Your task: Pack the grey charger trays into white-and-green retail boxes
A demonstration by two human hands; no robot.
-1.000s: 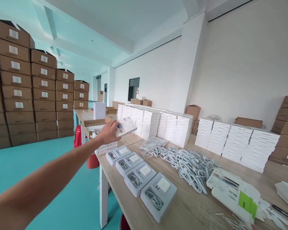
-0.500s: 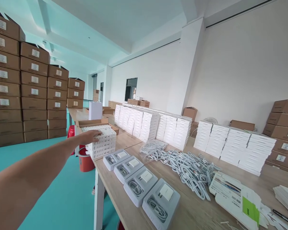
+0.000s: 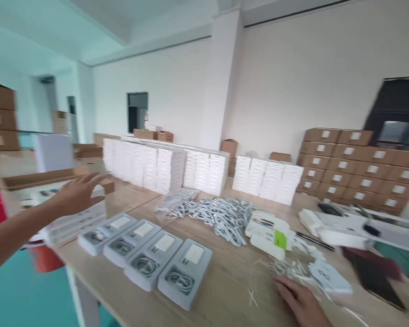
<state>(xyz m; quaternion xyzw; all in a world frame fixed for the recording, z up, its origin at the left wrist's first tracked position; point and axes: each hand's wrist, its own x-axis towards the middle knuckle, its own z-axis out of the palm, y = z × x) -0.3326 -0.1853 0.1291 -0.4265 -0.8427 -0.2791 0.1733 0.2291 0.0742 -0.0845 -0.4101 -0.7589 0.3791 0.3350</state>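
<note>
My left hand (image 3: 77, 194) is over a stack of white printed boxes (image 3: 77, 222) at the table's left end, fingers stretched out and slightly blurred. Whether it touches the top box I cannot tell. My right hand (image 3: 301, 302) rests low on the table with its fingers extended, beside a scatter of white twist ties (image 3: 289, 268). Nothing shows in its grasp. Between the hands, several grey moulded trays (image 3: 201, 268) stand in a row, each with a white charger block (image 3: 193, 253) and a coiled cable (image 3: 180, 281).
A heap of loose grey cables (image 3: 221, 218) lies mid-table, near a flattened printed carton (image 3: 267, 231) and a pen (image 3: 315, 241). Stacks of white boxes (image 3: 146, 165) line the back. A phone (image 3: 378, 279) lies right; brown cartons (image 3: 357, 168) are piled behind.
The view has swung right, so the table's right side and my right hand now show. My left hand stays at the box stack, raised slightly with its fingers straighter.
</note>
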